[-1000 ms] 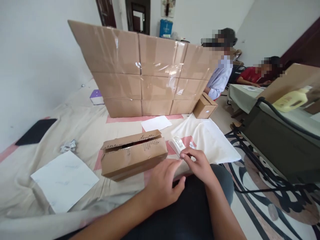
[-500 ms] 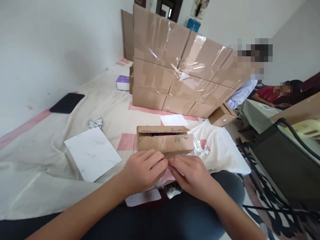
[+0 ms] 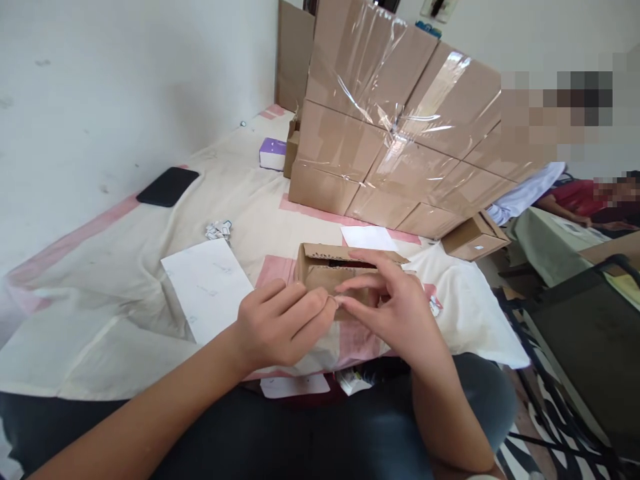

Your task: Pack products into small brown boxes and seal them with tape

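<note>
My left hand (image 3: 280,323) and my right hand (image 3: 395,310) meet fingertip to fingertip just above my lap, in front of a small open cardboard box (image 3: 325,267). Both hands pinch at one spot where the tips touch; what they hold is too small to make out. My right hand's other fingers are spread and hide the box's right end. White slips of paper (image 3: 295,385) lie on my dark trousers under the hands.
A wall of taped cardboard boxes (image 3: 395,127) stands behind. A white sheet (image 3: 207,287), crumpled scraps (image 3: 219,230), a black pad (image 3: 167,186) and a purple box (image 3: 273,153) lie on the cloth. Other people sit at the right beside a small carton (image 3: 473,238).
My hands left the white tape dispenser, came together and rose in front of the small box. The camera swung to the left, so everything shifted right.
</note>
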Demonstrator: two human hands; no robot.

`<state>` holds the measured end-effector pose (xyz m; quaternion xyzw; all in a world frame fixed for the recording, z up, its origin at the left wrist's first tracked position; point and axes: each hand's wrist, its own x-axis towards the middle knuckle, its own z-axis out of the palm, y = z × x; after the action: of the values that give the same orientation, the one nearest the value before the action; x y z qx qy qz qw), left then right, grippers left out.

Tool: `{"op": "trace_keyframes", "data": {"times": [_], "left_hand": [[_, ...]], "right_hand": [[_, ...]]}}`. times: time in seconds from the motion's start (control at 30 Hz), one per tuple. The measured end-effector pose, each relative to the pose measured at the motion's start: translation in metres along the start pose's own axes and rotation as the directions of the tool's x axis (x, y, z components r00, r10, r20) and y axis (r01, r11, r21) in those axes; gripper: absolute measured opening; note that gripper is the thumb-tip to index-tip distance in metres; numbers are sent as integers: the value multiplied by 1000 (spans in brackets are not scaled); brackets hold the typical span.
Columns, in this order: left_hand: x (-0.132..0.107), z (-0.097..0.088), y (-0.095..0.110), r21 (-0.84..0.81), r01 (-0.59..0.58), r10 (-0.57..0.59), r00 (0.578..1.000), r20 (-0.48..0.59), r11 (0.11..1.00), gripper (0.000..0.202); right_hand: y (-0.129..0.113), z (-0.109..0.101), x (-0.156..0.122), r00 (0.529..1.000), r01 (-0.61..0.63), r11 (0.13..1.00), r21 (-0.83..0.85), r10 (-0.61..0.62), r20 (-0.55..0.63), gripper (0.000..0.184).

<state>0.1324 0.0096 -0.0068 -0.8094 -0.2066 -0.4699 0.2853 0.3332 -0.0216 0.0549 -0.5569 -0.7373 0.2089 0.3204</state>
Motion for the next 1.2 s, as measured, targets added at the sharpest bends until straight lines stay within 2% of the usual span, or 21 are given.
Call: {"op": "trace_keyframes", "data": {"times": [0.07,0.17,0.2,0.27,0.3,0.37,0.47,0.53,0.6,0.7,0.9,0.97,1.03,1.07,1.13,1.2], "left_hand": [[1,-3,1,-10,-25,25,1000,-14,1000,12],[5,-18,4,-107,-9,7,1000,-19,994,9],[7,-25,5,-147,28,-29,1000,-8,989,9],[12,-37,3,-194,173,-173,985,17,966,13],[15,-41,2,-210,271,-271,962,29,939,15],[19,-43,-3,-268,464,-462,884,74,844,17],[20,-35,-10,-366,628,-591,775,224,686,17],[18,-28,-12,-387,666,-596,745,300,638,17],[16,-25,-12,-410,666,-568,746,348,623,16],[14,-23,-9,-442,653,-530,757,382,615,14],[9,-16,0,-323,704,-620,710,334,632,10],[4,-10,2,-271,742,-657,670,346,614,19],[-2,-2,1,-234,784,-696,619,364,574,38],[-6,3,-1,-229,788,-694,613,376,572,50],[-13,12,-7,-252,745,-621,658,426,618,66],[-19,20,-14,-307,678,-484,709,513,668,69]], "right_hand": [[3,0,-1,1000,18,999,-43,-18,0,49],[19,-6,3,997,5,967,-256,-24,-69,59],[26,-10,6,993,-12,945,-326,-28,-117,61],[40,-21,11,976,-31,925,-379,-54,-213,56],[44,-26,12,967,-14,934,-357,-78,-242,50],[47,-33,12,954,79,956,-281,-155,-257,38],[34,-29,7,944,256,954,-155,-281,-174,25],[23,-17,3,947,307,950,-52,-311,-79,26],[15,-4,0,952,307,951,43,-307,-21,29],[10,10,-2,952,304,944,130,-305,-15,8],[11,5,0,962,274,956,101,-273,-28,16],[10,1,-1,968,249,966,68,-248,-26,16],[10,-3,-1,974,224,974,43,-222,-48,17],[10,-4,-2,976,211,977,37,-208,-64,18],[10,-8,-3,981,177,984,35,-174,-88,19],[10,-10,-4,987,132,990,44,-127,-96,18]]}}
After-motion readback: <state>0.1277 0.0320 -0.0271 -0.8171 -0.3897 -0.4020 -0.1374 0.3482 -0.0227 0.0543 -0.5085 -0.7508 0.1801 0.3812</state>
